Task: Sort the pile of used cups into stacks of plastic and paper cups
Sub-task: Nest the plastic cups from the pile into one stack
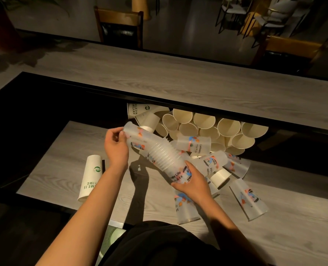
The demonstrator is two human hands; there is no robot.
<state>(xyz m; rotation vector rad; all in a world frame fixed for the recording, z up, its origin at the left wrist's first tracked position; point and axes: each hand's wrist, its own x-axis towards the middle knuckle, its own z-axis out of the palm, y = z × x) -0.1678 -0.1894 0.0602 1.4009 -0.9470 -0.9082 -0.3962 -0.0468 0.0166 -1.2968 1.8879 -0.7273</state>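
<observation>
A long nested stack of frosted plastic cups (159, 150) lies slanted above the wooden table (63, 169). My left hand (116, 146) grips its upper left end, and my right hand (192, 181) grips its lower right end. Loose plastic cups with colourful prints lie around, one at the near right (248, 200), one under my right wrist (186, 210), one farther back (194, 144). A heap of paper cups (207, 125) lies on its side against the raised counter, mouths toward me. A single white paper cup (92, 177) with green print lies to the left.
A raised wooden counter (178, 73) runs across behind the pile, its dark edge overhanging the paper cups. Chairs (121, 24) stand beyond it. A small paper cup (220, 176) lies among the plastic ones. My dark clothing fills the bottom of the view.
</observation>
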